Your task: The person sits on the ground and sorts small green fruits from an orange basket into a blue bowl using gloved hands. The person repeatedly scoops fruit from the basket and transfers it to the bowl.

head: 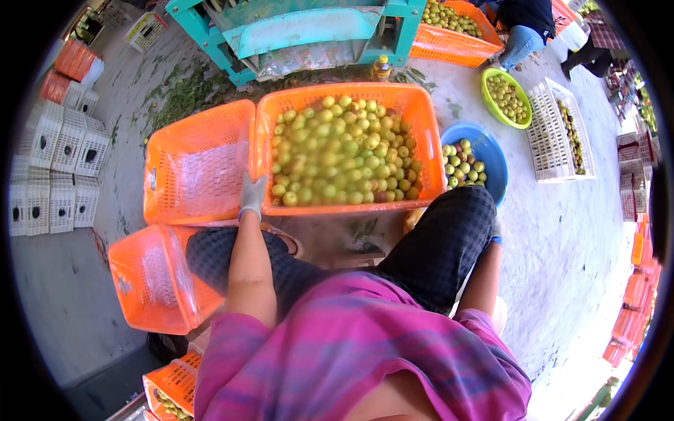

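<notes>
A large orange plastic crate [350,208] lined with clear film stands in front of me, heaped with round green and yellowish fruit [376,152]; part of the heap is motion-blurred. My left hand [253,192], in a pale grey glove, grips the adjoining rims at its near left corner. Touching that corner on the left is a film-lined orange crate [158,181] with no fruit visible. My right hand [497,227], also gloved, is mostly hidden beside my right knee, below a blue basin [495,168] holding some fruit; its fingers are out of sight.
A turquoise metal machine [305,31] and a bottle with a yellow cap [382,68] stand beyond the crate. At right are a lime-green basin [487,108] and a white crate [547,131], both with fruit. White crates [58,200] are stacked left. Other people [524,44] are upper right.
</notes>
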### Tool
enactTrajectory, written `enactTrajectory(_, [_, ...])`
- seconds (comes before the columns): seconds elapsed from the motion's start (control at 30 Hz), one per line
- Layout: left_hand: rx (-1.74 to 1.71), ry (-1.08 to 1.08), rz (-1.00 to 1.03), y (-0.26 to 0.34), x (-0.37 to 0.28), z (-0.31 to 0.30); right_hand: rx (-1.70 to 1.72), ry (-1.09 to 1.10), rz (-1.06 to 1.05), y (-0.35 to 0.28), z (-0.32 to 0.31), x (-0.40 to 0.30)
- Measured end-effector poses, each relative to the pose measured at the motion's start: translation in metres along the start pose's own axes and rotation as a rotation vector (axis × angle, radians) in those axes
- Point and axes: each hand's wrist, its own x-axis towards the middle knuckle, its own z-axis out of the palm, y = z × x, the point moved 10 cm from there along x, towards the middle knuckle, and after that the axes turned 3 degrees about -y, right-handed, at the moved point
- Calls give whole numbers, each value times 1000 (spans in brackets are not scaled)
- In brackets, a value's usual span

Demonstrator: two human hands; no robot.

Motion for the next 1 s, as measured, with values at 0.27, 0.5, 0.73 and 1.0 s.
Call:
enactTrajectory(0.27, [268,106,-47,45,-19,-13,-1025,-23,-200,29,34,29])
enactTrajectory(0.5, [171,250,430,154,-30,67,-1432,-154,-246,44,109,44])
enactTrajectory(0.73, [-10,189,305,134,55,96,-1553,-234,-152,48,97,19])
enactTrajectory(1.0, [-276,-132,438,211,25,122,-1654,-368,-209,28,158,-14])
